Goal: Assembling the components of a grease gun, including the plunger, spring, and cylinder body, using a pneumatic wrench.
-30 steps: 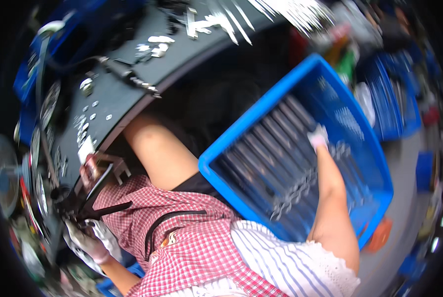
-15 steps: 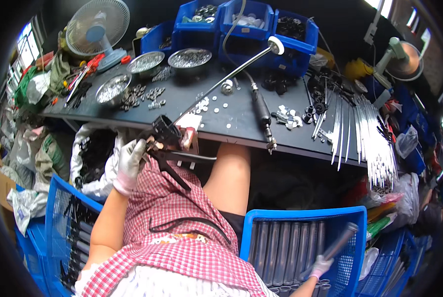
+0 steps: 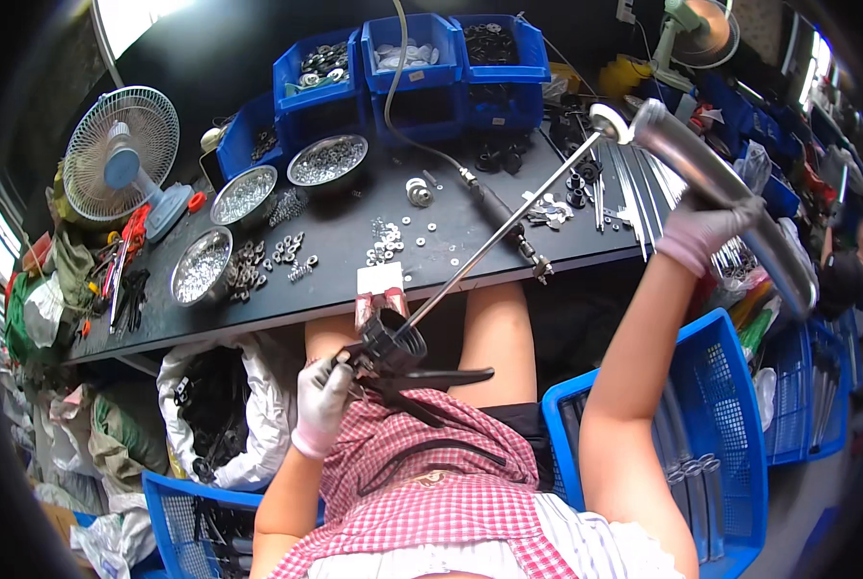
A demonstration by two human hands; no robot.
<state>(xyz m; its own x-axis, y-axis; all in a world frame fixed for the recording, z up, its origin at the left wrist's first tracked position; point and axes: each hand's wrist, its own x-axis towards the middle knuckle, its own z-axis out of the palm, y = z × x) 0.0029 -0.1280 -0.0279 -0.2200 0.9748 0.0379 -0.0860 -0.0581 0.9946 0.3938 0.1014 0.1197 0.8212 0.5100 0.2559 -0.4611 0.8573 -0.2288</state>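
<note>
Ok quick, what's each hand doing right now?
Left hand: closed on the black handle of the long rod tool.
Right hand: closed around a shiny metal tube.

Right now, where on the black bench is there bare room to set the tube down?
Bare patches on the bench: the front strip left of the white card, below the steel bowls, and the stretch between the scattered washers and the rod. Crowded: the back by the blue bins and the right end under loose rods. The right hand holds the tube.

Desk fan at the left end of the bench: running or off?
Cannot tell. The desk fan stands upright, and its blades look fairly sharp behind the grille, but one frame cannot settle it.
</note>
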